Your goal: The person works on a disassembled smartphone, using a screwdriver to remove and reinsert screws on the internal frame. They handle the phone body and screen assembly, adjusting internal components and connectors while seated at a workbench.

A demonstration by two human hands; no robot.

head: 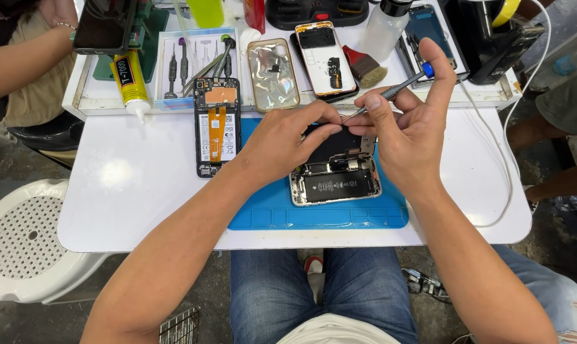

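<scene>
You are at the fastener stage of work on an opened phone (335, 181), which lies face down on the blue mat (269, 213) at the middle of the white surface (142, 191), its battery and boards exposed.

Your left hand (282, 137) rests on the upper part of the phone; its fingers (320, 130) are curled down and press on the dark panel there, steadying it. They grip nothing else that can be seen.

Your right hand (409, 127) holds a slim screwdriver (390, 94) with a blue cap. The thumb and middle fingers pinch the shaft, and the index finger is laid over the cap. The tip points down and to the left, meeting the phone's upper edge just beside your left fingertips. Whether the tip is seated in a screw cannot be told; the hands hide that spot.

Judged from this position, the next move calls for the driver to be kept square to the fastener, with light pressure from the index finger, while the left hand holds the phone flat on the mat.

A second opened phone (216, 126) with an orange strip lies just left of the mat. A tool tray (196, 60) stands behind it.
</scene>
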